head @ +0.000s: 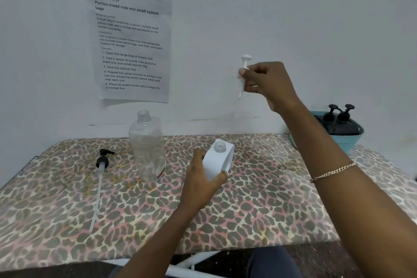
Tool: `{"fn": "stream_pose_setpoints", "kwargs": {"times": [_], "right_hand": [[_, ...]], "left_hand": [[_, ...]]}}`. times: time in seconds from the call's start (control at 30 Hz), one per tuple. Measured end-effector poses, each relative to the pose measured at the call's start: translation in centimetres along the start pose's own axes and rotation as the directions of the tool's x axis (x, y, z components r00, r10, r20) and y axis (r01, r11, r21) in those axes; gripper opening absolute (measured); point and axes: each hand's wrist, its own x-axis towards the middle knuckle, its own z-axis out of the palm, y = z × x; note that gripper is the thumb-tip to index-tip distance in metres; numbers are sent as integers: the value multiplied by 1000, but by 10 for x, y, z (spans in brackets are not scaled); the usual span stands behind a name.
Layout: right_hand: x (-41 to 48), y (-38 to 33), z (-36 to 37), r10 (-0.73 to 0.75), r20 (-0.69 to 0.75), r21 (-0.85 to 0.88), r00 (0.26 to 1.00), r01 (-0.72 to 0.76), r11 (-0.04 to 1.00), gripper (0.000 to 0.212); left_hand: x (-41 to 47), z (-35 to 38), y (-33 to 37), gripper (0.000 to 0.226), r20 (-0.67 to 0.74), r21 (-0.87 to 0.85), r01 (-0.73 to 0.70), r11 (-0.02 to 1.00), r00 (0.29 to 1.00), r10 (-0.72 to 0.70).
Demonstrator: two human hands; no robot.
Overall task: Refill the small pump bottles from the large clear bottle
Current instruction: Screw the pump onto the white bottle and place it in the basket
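- A plain white wall (293, 18) carried a taped printed sheet (129, 43).
- A leopard-print cloth (259, 205) covered the table.
- The floor (316, 259) below was dark.

Bare forearms; a gold chain bracelet (331, 172) circles the right wrist.

You had one big clear bottle (147, 145) on the table. You had one small white bottle (217, 159). Two dark bottles (338, 123) sat in one blue basket (347, 142). There were two loose pumps: one white pump (243, 73) and one black pump (102, 160). One paper (129, 40) hung on the wall. You wore one bracelet (331, 172).
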Motion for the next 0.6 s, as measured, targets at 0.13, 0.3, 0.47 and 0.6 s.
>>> {"fn": "stream_pose_setpoints", "kwargs": {"times": [0.13, 0.3, 0.47, 0.6], "right_hand": [[-22, -12, 13, -117, -19, 3, 993, 117, 993, 8], [-49, 2, 24, -156, 8, -54, 988, 156, 986, 17], [-67, 22, 30, -127, -13, -100, 992, 126, 987, 25], [-83, 42, 38, -91, -27, -176, 996, 85, 981, 28]], "left_hand": [[0, 0, 0, 54, -2, -9, 2, 1000, 1000, -2], [-1, 0, 0, 53, -6, -4, -5, 1000, 1000, 5], [-1, 0, 1, 52, -12, 9, -14, 1000, 1000, 14], [-1, 1, -1, 52, -10, 3, -13, 1000, 1000, 13]]}}
